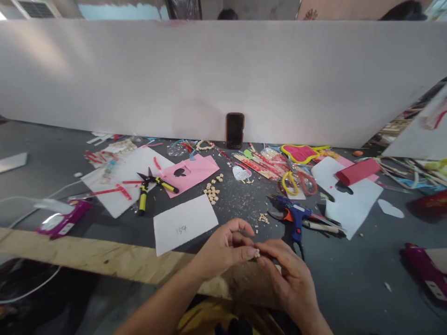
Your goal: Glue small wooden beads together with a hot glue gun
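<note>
My left hand (225, 249) and my right hand (291, 272) meet at the table's front edge. Between their fingertips is a small pale piece made of little wooden-looking bits (257, 253); thumbs and forefingers of both hands pinch it. A heap of similar pale flower-shaped pieces (211, 191) lies just beyond my left hand. Closer to my right hand is a scatter of tiny pale bits (263, 217). Left of the hands rests a white card (185, 225) with green writing. A blue glue gun (296, 216) lies right of them, beside red-handled pliers (279, 215).
A phone (235, 130) leans upright against the white partition (216, 79). Black-and-yellow pliers (143, 197), pink paper (192, 174) and white sheets spread left. Scissors (290, 182), a red roll (358, 171) and a white cutout sheet (359, 204) lie right. Purple power strips (64, 221) sit at both sides.
</note>
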Motion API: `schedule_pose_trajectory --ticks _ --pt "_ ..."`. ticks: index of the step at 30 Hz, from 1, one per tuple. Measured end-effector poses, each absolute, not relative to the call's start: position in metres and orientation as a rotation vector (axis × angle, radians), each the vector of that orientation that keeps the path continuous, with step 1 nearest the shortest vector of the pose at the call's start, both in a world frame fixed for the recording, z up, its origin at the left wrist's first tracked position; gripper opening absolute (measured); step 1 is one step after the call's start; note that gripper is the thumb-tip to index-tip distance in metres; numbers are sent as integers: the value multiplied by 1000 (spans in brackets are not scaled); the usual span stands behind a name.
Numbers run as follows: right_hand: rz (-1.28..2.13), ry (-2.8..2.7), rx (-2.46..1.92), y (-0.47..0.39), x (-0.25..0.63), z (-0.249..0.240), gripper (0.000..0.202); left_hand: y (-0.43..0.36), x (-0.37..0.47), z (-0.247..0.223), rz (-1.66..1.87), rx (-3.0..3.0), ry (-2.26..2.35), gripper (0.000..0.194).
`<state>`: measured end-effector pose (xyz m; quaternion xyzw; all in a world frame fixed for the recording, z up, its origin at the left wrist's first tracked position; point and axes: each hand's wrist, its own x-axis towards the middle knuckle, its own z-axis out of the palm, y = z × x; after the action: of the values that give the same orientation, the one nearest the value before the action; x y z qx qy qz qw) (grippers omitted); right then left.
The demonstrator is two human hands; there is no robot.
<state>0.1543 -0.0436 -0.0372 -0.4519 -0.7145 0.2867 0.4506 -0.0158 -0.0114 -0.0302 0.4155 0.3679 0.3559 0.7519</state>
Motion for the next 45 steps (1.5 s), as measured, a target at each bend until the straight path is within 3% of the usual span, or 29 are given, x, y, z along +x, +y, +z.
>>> schedule_pose_trajectory --ticks 6,27,45 --pt "765 -1710 -1107 -44 154 -35 14 -10 -16 -29 730 881 813 45" --pt "1036 -1647 -1081 -43 158 -46 15 -7 -22 -32 652 953 795 48" --pt "1042 -1617 -1048 -45 157 -47 13 -8 -19 -33 668 953 772 49"
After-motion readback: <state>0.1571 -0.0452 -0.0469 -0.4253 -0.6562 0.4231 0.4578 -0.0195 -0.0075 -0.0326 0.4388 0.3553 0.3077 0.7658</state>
